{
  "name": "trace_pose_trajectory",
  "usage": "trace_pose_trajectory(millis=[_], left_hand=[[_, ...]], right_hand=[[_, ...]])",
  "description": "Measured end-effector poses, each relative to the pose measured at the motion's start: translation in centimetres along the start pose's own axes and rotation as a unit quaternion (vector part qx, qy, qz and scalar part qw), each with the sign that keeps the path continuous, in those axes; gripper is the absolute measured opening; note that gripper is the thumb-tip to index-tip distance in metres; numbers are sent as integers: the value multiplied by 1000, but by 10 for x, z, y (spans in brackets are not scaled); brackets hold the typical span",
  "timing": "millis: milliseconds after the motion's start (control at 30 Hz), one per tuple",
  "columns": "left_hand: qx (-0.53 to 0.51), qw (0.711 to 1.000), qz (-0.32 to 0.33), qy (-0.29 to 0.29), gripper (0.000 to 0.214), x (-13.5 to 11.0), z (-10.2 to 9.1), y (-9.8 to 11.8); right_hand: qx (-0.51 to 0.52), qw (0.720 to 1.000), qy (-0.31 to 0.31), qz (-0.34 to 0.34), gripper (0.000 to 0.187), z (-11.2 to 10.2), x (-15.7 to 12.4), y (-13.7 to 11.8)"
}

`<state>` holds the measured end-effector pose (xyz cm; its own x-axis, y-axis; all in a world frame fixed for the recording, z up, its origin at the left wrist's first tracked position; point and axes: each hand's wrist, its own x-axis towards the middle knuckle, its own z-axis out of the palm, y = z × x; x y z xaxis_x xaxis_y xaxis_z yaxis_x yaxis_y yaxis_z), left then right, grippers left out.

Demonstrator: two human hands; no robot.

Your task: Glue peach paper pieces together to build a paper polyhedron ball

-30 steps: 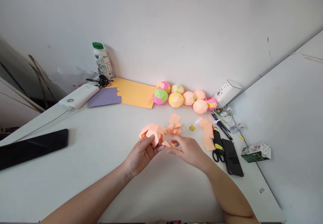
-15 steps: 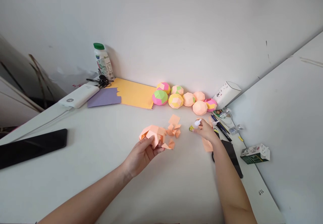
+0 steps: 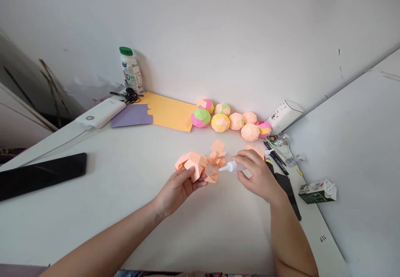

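My left hand (image 3: 181, 187) grips a partly built peach paper ball (image 3: 193, 161), thumb on its near face and fingers beneath; its near side has open flaps. In my right hand (image 3: 258, 175) is a white glue bottle (image 3: 233, 166), its narrow nozzle turned left toward the paper ball but apart from it. The bottle's body is mostly hidden by the fingers. Between the two hands lie loose folded peach paper pieces (image 3: 217, 154), several in number. More peach paper (image 3: 254, 147) shows partly behind my right hand.
Finished paper balls (image 3: 220, 122) line the wall. Yellow paper (image 3: 173, 112) and purple paper (image 3: 133, 116) lie left, near a power bank (image 3: 101, 113), keys and a bottle (image 3: 133, 73). A black phone (image 3: 43, 175) is far left. Pens (image 3: 276, 158) and a small carton (image 3: 318, 191) stand right.
My right hand has brought the glue bottle left and nearer, turning its nozzle toward the paper ball. My left hand keeps its hold on the ball. The view has shifted slightly.
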<state>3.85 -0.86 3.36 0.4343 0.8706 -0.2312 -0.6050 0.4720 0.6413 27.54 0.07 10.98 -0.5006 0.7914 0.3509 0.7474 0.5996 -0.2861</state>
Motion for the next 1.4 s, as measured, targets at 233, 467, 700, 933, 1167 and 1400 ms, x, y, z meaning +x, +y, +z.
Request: trace_pose_trajectory(millis=[233,467,700,933,1167,1400], left_hand=[[28,999,-8,-31,31,-1,1,0],[25,999,-13,-40,29,-1,1,1],[27,998,-14,-46,31,-2,1,1],[16,999,-9,-38,26,-1,2,0],[24,999,-9,-47,25,-1,0,-1],[41,997,-3,-67,29,-1,1,-1]], right_hand=[[-92,994,-3,-62,45,9,-1,-16],[-113,991,-8,-71,42,13,1,-15],[-127,988,-10,-81,39,14,2,-18],[-156,983,7,-98,36,18,5,-25],[-208,969,53,-122,30,17,3,-23],[-241,955,81,-150,28,19,2,-29]])
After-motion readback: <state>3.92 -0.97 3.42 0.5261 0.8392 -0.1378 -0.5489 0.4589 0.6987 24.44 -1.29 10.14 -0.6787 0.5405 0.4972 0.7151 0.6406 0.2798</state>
